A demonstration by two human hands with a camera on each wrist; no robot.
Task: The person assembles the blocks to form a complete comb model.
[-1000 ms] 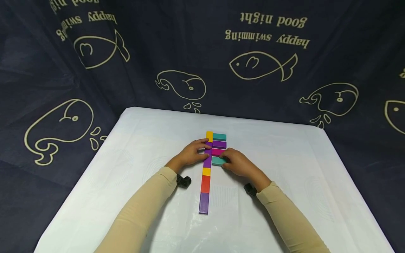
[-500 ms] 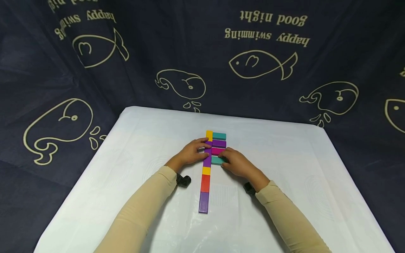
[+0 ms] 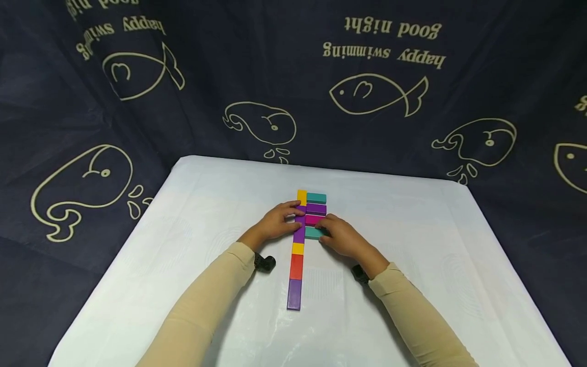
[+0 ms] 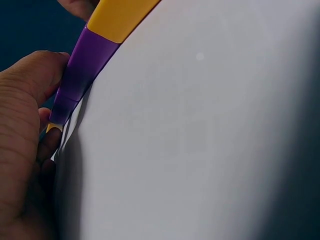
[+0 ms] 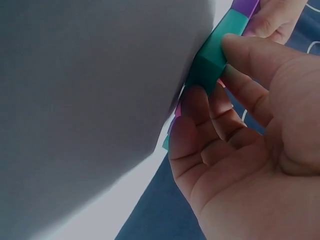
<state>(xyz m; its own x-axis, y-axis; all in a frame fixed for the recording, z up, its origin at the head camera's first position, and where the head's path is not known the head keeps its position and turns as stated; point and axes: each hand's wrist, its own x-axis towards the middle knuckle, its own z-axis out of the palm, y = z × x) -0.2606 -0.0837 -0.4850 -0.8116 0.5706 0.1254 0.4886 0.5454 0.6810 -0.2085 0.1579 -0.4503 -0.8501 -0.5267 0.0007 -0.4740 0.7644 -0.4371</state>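
Note:
Coloured blocks form a line on the white table. From the far end run a yellow block (image 3: 301,197), purple blocks (image 3: 299,235) partly under my left hand, another yellow block (image 3: 298,248), a red block (image 3: 296,266) and a purple block (image 3: 294,294). My left hand (image 3: 274,221) rests fingertips and thumb on the purple stretch. To the line's right, side by side, lie a far teal block (image 3: 316,198), a purple block (image 3: 316,209), a magenta block (image 3: 313,220) and a near teal block (image 3: 313,233). My right hand (image 3: 343,237) pinches the near teal block's right end.
White cloth (image 3: 390,306) covers the table around the blocks. A dark curtain (image 3: 284,61) with fish and whale drawings hangs behind its far edge. Small black wrist cameras (image 3: 265,263) sit at both wrists.
The whole head view shifts slightly. Both hands and all blocks keep their places relative to one another.

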